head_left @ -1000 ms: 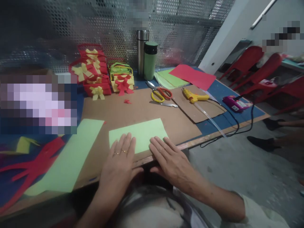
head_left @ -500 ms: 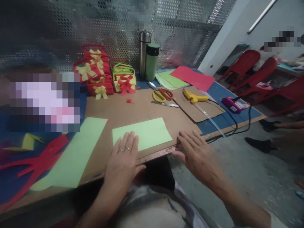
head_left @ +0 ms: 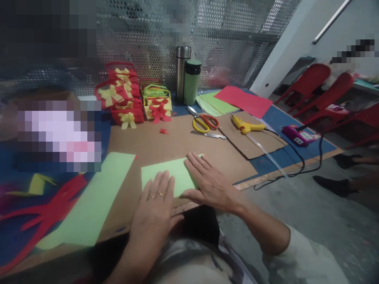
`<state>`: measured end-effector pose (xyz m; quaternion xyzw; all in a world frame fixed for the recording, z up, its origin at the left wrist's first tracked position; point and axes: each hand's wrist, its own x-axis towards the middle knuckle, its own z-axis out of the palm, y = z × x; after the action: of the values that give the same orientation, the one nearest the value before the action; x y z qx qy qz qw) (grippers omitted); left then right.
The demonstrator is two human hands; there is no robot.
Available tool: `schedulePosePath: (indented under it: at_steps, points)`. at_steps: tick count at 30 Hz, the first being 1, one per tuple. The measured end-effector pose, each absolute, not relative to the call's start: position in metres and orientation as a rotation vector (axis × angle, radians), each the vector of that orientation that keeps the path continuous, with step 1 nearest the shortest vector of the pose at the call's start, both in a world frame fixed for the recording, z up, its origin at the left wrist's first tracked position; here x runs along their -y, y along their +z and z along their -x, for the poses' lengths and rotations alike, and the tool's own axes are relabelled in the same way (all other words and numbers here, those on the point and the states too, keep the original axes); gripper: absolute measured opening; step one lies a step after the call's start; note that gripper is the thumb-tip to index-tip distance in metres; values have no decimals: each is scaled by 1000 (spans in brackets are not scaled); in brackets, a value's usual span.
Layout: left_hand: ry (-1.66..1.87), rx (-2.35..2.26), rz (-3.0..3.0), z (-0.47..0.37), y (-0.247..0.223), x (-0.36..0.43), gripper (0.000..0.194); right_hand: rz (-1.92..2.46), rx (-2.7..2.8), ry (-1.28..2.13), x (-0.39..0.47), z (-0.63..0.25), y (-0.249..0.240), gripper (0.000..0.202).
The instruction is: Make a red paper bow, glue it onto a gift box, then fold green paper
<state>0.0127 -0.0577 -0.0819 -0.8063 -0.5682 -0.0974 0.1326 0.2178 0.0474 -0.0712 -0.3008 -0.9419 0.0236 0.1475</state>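
Observation:
A light green paper sheet (head_left: 177, 169) lies on a brown cardboard mat (head_left: 148, 138) near the table's front edge. My left hand (head_left: 156, 201) rests flat on its left part, fingers stretched out and two rings showing. Flat across its right end lies my right hand (head_left: 210, 181), which covers that edge, with the thumb pointing toward my left hand. Both hands are open and hold nothing. A longer light green sheet (head_left: 109, 193) lies slantwise to the left of my left hand.
Scissors (head_left: 204, 120) and a yellow glue gun (head_left: 247, 125) lie behind my hands. Small red paper baskets (head_left: 127, 110) with yellow bows stand at the back, beside a green bottle (head_left: 192, 85). Red paper strips (head_left: 56, 211) lie at left; a purple power block (head_left: 299, 135) sits right.
My right hand has moved left from the table's edge onto the right end of the green sheet. My left hand stays on the sheet. The view has shifted slightly.

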Motion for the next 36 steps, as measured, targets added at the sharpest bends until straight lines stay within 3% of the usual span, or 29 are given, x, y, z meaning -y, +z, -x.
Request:
schedulePosePath:
  at_steps: [13,19,26,36]
  points:
    - [-343,1648,2423,-12,-62,53,95,833,2689,59,-50,-224,-76,78]
    - [-275,1901,2239,-27,-51,22,58,826,2694,25,-50,-224,-78,76]
    - [-312,1890,2190,-24,-78,19,71,826,2682,-10,-48,-223,-78,76]
    - [-109,2018,2119,3,-55,47,95,846,2700,13,-48,-222,-77,78]
